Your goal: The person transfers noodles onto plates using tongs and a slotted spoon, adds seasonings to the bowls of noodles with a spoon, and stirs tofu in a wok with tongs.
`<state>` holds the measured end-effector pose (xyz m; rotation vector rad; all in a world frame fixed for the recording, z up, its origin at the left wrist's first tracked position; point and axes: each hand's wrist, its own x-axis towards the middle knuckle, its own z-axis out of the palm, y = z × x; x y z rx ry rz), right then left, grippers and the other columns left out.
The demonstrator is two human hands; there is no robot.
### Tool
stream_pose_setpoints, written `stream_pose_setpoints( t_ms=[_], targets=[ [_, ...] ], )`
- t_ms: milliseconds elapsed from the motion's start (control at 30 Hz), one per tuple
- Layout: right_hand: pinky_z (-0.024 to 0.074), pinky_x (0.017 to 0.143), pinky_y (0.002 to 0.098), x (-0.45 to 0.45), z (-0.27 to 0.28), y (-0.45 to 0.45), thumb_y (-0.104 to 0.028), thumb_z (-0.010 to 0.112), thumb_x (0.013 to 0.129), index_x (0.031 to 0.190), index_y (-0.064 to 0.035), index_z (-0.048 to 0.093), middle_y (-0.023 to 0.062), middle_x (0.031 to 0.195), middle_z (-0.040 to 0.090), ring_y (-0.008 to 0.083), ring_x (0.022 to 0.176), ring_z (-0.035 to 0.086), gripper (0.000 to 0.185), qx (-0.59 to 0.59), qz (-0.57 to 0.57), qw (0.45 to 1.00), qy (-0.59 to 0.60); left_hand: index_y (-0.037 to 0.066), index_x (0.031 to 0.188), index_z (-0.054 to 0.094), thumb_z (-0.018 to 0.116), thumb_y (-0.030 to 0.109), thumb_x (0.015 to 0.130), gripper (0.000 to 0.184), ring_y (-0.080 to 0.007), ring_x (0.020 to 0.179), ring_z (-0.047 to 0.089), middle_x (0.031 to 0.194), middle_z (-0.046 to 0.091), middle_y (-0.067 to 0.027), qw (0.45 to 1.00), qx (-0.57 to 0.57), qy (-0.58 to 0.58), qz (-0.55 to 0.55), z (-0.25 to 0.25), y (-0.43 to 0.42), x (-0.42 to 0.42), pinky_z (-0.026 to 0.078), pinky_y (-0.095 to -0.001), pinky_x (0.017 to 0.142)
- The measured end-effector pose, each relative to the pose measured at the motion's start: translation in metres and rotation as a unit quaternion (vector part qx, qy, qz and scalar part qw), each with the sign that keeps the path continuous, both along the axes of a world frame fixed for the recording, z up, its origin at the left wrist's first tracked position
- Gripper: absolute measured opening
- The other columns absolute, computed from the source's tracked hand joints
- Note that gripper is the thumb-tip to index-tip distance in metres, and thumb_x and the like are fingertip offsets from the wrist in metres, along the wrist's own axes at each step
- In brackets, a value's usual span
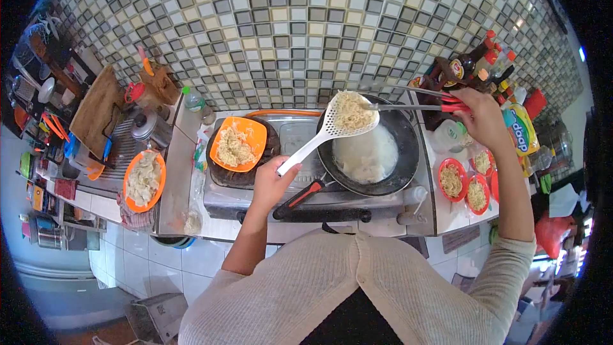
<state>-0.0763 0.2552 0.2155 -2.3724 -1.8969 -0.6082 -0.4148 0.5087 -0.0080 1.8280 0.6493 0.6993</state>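
My left hand (276,185) is closed round the handle of a white slotted ladle (313,144), raised over the left part of a black wok (408,160). Noodles (353,110) lie in the ladle's bowl. With my right hand (479,115) I grip red-handled metal tongs (418,107), whose tips reach the noodles from the right. Cloudy white liquid (366,153) with pale pieces fills the bottom of the wok. Left of the wok, an orange square plate (258,137) of noodles rests on the other burner.
An orange oval plate (161,185) of pale food stands at the left, near a lidded pot (153,129). On the right counter are several red bowls (441,182) of noodles, bottles (469,64) and a yellow package (520,129). The wok's handle (299,199) points toward my body.
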Motion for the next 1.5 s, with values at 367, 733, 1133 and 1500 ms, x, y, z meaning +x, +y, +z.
stream_pose_setpoints(
  t_ms=[367, 733, 1133, 1500],
  targets=[
    [0.0498, 0.073, 0.0382, 0.048, -0.118, -0.037, -0.030, 0.061, 0.085, 0.100, -0.0022, 0.069, 0.0162, 0.085, 0.069, 0.0287, 0.077, 0.066, 0.033, -0.124, -0.278, 0.885, 0.353, 0.001, 0.095, 0.067, 0.071, 0.018, 0.086, 0.021, -0.0073, 0.063, 0.050, 0.070, 0.060, -0.0012, 1.000, -0.019, -0.003, 0.017, -0.004, 0.008, -0.009, 0.042, -0.0242, 0.059],
    [0.0497, 0.054, 0.0311, 0.035, -0.180, 0.001, -0.036, 0.064, 0.087, 0.095, -0.0030, 0.071, 0.0080, 0.072, 0.066, 0.0161, 0.056, 0.061, 0.035, -0.237, -0.211, 0.815, 0.484, 0.001, 0.095, 0.067, 0.071, 0.019, 0.085, 0.021, -0.0083, 0.065, 0.053, 0.071, 0.062, -0.0027, 1.000, -0.003, 0.007, 0.021, 0.000, 0.008, -0.011, 0.043, -0.0249, 0.060],
    [0.0493, 0.050, 0.0253, 0.024, -0.221, 0.007, -0.027, 0.068, 0.089, 0.100, -0.0005, 0.068, 0.0035, 0.069, 0.063, 0.0103, 0.053, 0.058, 0.029, -0.221, -0.156, 0.696, 0.665, 0.001, 0.095, 0.067, 0.071, 0.021, 0.085, 0.023, -0.0091, 0.065, 0.055, 0.071, 0.063, -0.0031, 0.999, -0.004, 0.020, 0.029, 0.008, 0.007, -0.012, 0.044, -0.0258, 0.060],
    [0.0489, 0.054, 0.0238, 0.025, -0.199, -0.030, -0.021, 0.062, 0.093, 0.102, -0.0001, 0.066, 0.0010, 0.077, 0.063, 0.0073, 0.060, 0.058, 0.023, -0.153, -0.120, 0.688, 0.699, 0.000, 0.094, 0.067, 0.071, 0.021, 0.085, 0.023, -0.0084, 0.064, 0.053, 0.071, 0.062, -0.0027, 0.999, 0.001, 0.022, 0.034, 0.002, 0.007, -0.008, 0.043, -0.0252, 0.060]
  ],
)
